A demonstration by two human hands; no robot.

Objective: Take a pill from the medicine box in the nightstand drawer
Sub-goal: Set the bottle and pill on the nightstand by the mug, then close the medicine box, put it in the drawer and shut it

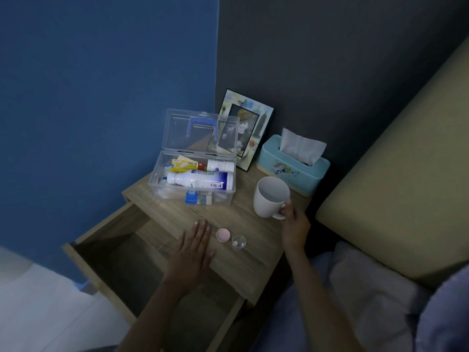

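Dimming the whole scene, low light is leaving the labels in the open medicine box (193, 182) unreadable; the box is sitting at twelve o'clock on the nightstand (243, 260), not in the open drawer (132, 262). A pill (235, 242) is lying in a small clear cup (238, 242) beside a pink cap (223, 235). The left hand (191, 252) is resting flat, fingers spread, holding nothing. The right hand (294, 224) is gripping the mug (271, 197) handle at two o'clock.

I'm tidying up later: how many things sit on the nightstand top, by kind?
Clear medicine box: 1
Picture frame: 1
Tissue box: 1
White mug: 1
Pink cap: 1
Small clear container: 1
Total: 6
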